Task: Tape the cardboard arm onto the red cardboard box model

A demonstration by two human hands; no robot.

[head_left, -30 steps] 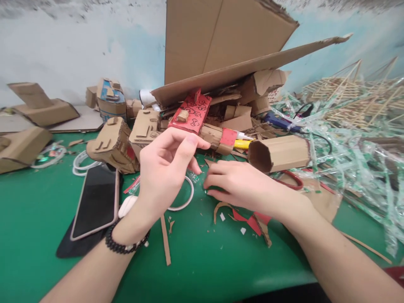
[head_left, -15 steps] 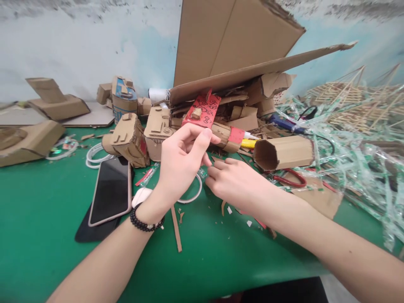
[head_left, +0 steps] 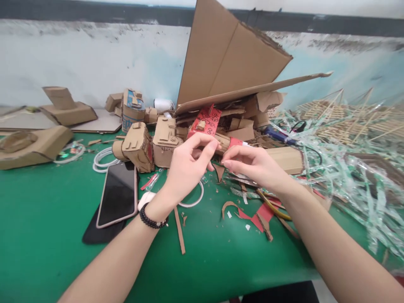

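My left hand (head_left: 189, 166), with a black bead bracelet (head_left: 153, 216) on its wrist, is closed in a pinch over the middle of the table. Whatever lies between its thumb and finger is too small or hidden to make out. Close to its right, my right hand (head_left: 255, 164) is also pinched, fingertips towards the left hand's. I cannot tell what it holds, if anything. Behind the hands lie a red patterned cardboard piece (head_left: 206, 120) and a cardboard tube with a red band (head_left: 235, 142). A faceted cardboard tube (head_left: 288, 160) is partly hidden by my right hand.
Two cardboard camera models (head_left: 139, 145) stand left of my hands. Nearer me are a phone (head_left: 116, 195), a white cable loop (head_left: 202, 193) and a cardboard strip (head_left: 179, 231). Red scraps (head_left: 263, 214) lie at right, beside a heap of clear plastic strips (head_left: 356, 181) and wooden sticks (head_left: 350, 115).
My right hand has risen from near the tabletop and moved right, its fingertips now level with the left hand's. My left hand keeps its pinch. The camera view has tilted up.
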